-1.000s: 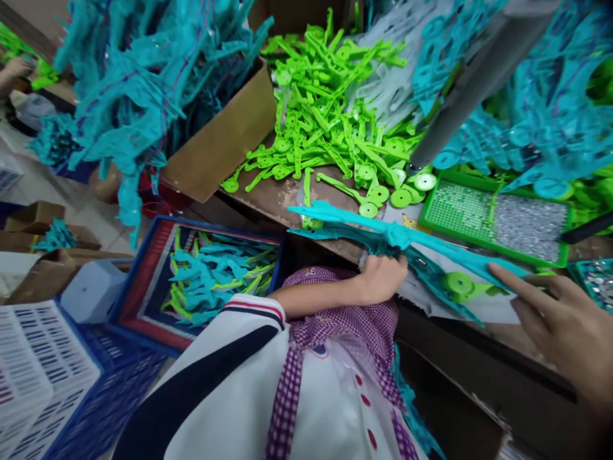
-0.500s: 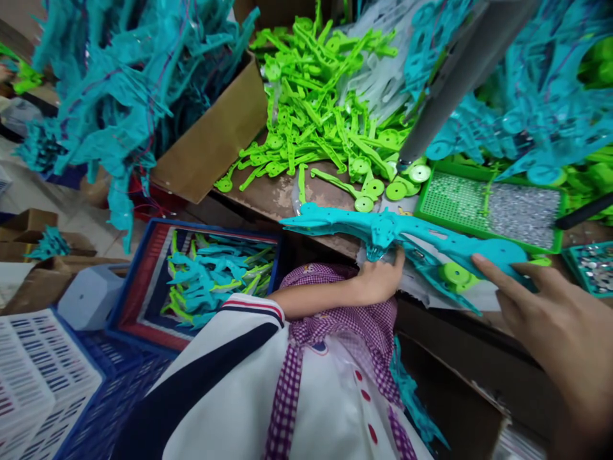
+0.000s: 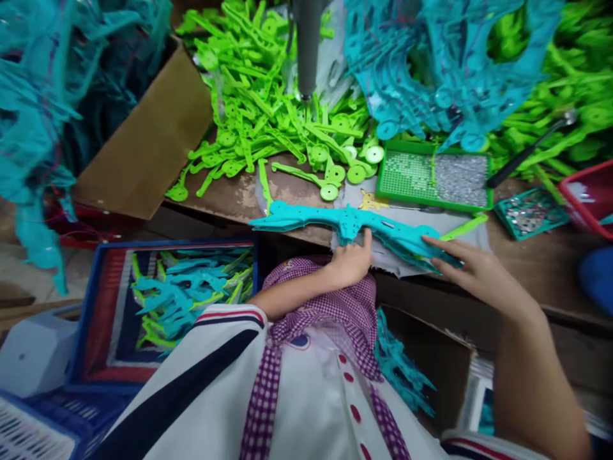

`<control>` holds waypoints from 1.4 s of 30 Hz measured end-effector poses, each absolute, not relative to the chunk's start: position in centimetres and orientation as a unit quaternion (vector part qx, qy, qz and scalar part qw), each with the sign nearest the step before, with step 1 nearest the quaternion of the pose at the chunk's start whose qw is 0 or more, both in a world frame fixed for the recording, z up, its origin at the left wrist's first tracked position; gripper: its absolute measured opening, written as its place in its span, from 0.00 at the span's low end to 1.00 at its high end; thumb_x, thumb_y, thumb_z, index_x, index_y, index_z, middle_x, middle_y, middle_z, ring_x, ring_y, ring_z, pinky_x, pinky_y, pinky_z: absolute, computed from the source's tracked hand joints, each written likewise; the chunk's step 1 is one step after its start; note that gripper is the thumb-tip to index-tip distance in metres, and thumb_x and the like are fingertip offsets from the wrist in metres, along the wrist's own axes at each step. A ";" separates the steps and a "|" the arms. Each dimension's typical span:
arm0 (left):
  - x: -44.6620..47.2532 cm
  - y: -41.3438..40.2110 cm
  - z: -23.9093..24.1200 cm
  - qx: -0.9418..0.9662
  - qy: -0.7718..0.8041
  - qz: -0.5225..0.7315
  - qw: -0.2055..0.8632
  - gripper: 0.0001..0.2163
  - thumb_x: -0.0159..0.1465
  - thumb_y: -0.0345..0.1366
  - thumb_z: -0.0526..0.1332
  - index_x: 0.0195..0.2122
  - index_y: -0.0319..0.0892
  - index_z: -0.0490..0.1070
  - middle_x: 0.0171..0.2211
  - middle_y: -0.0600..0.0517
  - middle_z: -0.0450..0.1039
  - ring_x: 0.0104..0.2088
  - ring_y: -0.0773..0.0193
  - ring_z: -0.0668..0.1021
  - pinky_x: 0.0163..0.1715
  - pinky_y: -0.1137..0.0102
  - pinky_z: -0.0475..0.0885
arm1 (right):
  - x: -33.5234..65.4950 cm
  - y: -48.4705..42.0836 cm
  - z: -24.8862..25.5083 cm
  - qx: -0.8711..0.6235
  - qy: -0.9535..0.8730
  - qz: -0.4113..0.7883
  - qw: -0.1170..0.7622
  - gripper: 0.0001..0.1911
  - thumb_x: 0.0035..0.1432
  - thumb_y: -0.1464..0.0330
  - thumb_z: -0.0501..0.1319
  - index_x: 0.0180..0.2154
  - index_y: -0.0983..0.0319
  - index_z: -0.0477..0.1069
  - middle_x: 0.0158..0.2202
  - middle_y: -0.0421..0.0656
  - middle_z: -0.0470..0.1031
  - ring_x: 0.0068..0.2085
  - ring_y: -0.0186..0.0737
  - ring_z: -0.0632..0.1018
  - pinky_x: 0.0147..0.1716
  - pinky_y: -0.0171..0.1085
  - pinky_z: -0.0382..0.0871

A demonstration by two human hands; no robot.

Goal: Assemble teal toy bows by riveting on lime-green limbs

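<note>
A long turquoise plastic toy part (image 3: pixel 306 214) with a sculpted, head-like middle lies across the front edge of the workbench. My left hand (image 3: pixel 352 263) grips it just below the middle, index finger pointing up against it; the other fingers are curled and partly hidden. At the part's right end, my right hand (image 3: pixel 472 271) pinches the two turquoise layers between its fingers and thumb. From under that end a lime-green plastic arm (image 3: pixel 467 227) sticks out to the right.
A grey powered screwdriver (image 3: pixel 307 54) hangs over a heap of lime-green arms (image 3: pixel 244 108). Beside it, a green tray (image 3: pixel 435 198) holds small metal pieces, near a black-handled tool (image 3: pixel 522 153). A blue-rimmed crate (image 3: pixel 93 306) of turquoise and green parts stands lower left, by a cardboard box (image 3: pixel 148 134).
My right hand has moved in onto the part's right end. The gap between its layers there has narrowed, covering the green disc. The whole view has swung to the right.
</note>
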State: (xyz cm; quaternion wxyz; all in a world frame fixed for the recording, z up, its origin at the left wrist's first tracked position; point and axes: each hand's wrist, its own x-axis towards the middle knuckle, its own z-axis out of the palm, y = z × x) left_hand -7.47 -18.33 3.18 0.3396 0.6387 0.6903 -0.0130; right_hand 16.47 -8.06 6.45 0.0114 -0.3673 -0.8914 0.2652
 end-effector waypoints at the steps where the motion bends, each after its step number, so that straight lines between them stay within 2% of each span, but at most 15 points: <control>1: -7.5 -18.3 3.3 0.641 0.689 -0.018 0.339 0.36 0.74 0.40 0.53 0.75 0.29 0.35 0.49 0.30 0.78 0.51 0.40 0.80 0.50 0.50 0.74 | 16.5 -8.0 6.3 -0.374 -0.885 0.276 0.014 0.28 0.68 0.57 0.55 0.64 0.61 0.70 0.50 0.51 0.78 0.46 0.45 0.80 0.46 0.40 0.73; 4: -7.5 -18.4 3.5 0.642 0.687 -0.025 0.338 0.36 0.74 0.41 0.53 0.75 0.30 0.34 0.50 0.30 0.78 0.51 0.40 0.80 0.50 0.50 0.74 | 16.5 -8.1 5.8 -0.377 -0.882 0.282 0.016 0.28 0.68 0.56 0.55 0.64 0.61 0.70 0.52 0.52 0.78 0.50 0.48 0.79 0.49 0.42 0.72; 9: -7.5 -18.4 3.4 0.641 0.691 -0.035 0.333 0.36 0.74 0.42 0.52 0.75 0.31 0.35 0.50 0.31 0.78 0.51 0.41 0.80 0.50 0.51 0.73 | 16.8 -8.5 4.9 -0.364 -0.900 0.240 0.024 0.30 0.69 0.50 0.51 0.60 0.61 0.74 0.47 0.54 0.77 0.45 0.49 0.80 0.45 0.44 0.73; 13: -7.6 -18.7 3.3 0.646 0.688 -0.035 0.328 0.36 0.74 0.41 0.52 0.75 0.31 0.34 0.49 0.30 0.78 0.51 0.40 0.80 0.50 0.49 0.74 | 17.1 -9.1 4.2 -0.371 -0.905 0.204 0.034 0.31 0.70 0.50 0.48 0.60 0.60 0.74 0.45 0.54 0.76 0.43 0.50 0.80 0.43 0.45 0.74; 17: -7.7 -18.8 2.7 0.652 0.685 -0.028 0.324 0.37 0.74 0.41 0.52 0.75 0.31 0.33 0.47 0.31 0.79 0.49 0.39 0.81 0.48 0.49 0.75 | 15.4 -10.6 4.0 -0.389 -0.911 0.104 0.094 0.26 0.70 0.54 0.51 0.58 0.59 0.74 0.55 0.56 0.74 0.53 0.56 0.77 0.49 0.53 0.72; 20: -7.9 -18.6 2.1 0.656 0.685 -0.024 0.315 0.37 0.74 0.42 0.52 0.75 0.31 0.33 0.47 0.32 0.79 0.49 0.39 0.81 0.48 0.48 0.75 | 12.9 -11.8 3.5 -0.395 -0.906 0.080 0.133 0.21 0.71 0.59 0.52 0.60 0.57 0.73 0.62 0.52 0.71 0.60 0.56 0.74 0.55 0.54 0.69; 25: -8.8 -20.4 2.6 0.680 0.671 -0.025 0.295 0.34 0.75 0.42 0.49 0.75 0.32 0.34 0.43 0.35 0.80 0.45 0.42 0.82 0.44 0.51 0.76 | 11.0 -12.5 1.7 -0.402 -0.902 0.064 0.146 0.19 0.72 0.63 0.52 0.58 0.57 0.74 0.58 0.47 0.77 0.59 0.51 0.76 0.55 0.49 0.67; 27: -10.0 -21.9 3.7 0.722 0.626 -0.028 0.294 0.32 0.75 0.43 0.50 0.75 0.34 0.39 0.39 0.39 0.81 0.40 0.46 0.83 0.41 0.55 0.77 | 11.1 -12.5 1.3 -0.405 -0.900 0.051 0.152 0.18 0.72 0.63 0.53 0.57 0.58 0.75 0.58 0.47 0.78 0.58 0.50 0.77 0.54 0.48 0.67; 29: -11.9 -22.9 5.0 0.791 0.549 0.001 0.269 0.29 0.75 0.45 0.50 0.73 0.40 0.49 0.40 0.42 0.80 0.40 0.51 0.82 0.41 0.58 0.77 | 11.3 -12.6 1.2 -0.402 -0.901 0.037 0.159 0.18 0.72 0.64 0.54 0.56 0.58 0.75 0.57 0.48 0.78 0.58 0.49 0.77 0.54 0.48 0.66; 31: -14.5 -22.5 5.9 0.827 0.524 0.061 0.195 0.24 0.75 0.43 0.51 0.69 0.42 0.58 0.48 0.42 0.78 0.47 0.53 0.80 0.47 0.60 0.76 | 11.3 -12.8 1.2 -0.400 -0.901 0.027 0.167 0.17 0.72 0.64 0.54 0.56 0.58 0.75 0.57 0.48 0.78 0.58 0.49 0.77 0.55 0.48 0.65; 34: -18.5 -19.4 5.7 0.791 0.600 0.066 0.101 0.23 0.72 0.39 0.58 0.66 0.38 0.63 0.60 0.36 0.71 0.58 0.47 0.73 0.56 0.53 0.71 | 11.1 -13.0 1.0 -0.403 -0.898 0.020 0.178 0.17 0.72 0.64 0.55 0.56 0.57 0.75 0.56 0.47 0.79 0.58 0.49 0.77 0.55 0.47 0.65; 38: -21.3 -16.2 3.8 0.774 0.613 0.016 0.157 0.22 0.68 0.35 0.63 0.62 0.39 0.69 0.55 0.39 0.75 0.54 0.48 0.77 0.53 0.54 0.72 | 10.9 -13.4 0.6 -0.423 -0.886 0.039 0.184 0.17 0.72 0.63 0.53 0.55 0.57 0.76 0.56 0.48 0.79 0.58 0.49 0.77 0.56 0.49 0.64; 42: -21.2 -16.3 3.0 0.756 0.630 0.064 0.169 0.20 0.66 0.35 0.64 0.59 0.43 0.72 0.52 0.44 0.77 0.51 0.51 0.79 0.50 0.58 0.74 | 10.7 -14.0 1.6 -0.462 -0.859 0.107 0.194 0.19 0.72 0.59 0.52 0.56 0.56 0.75 0.60 0.50 0.75 0.61 0.53 0.75 0.60 0.56 0.65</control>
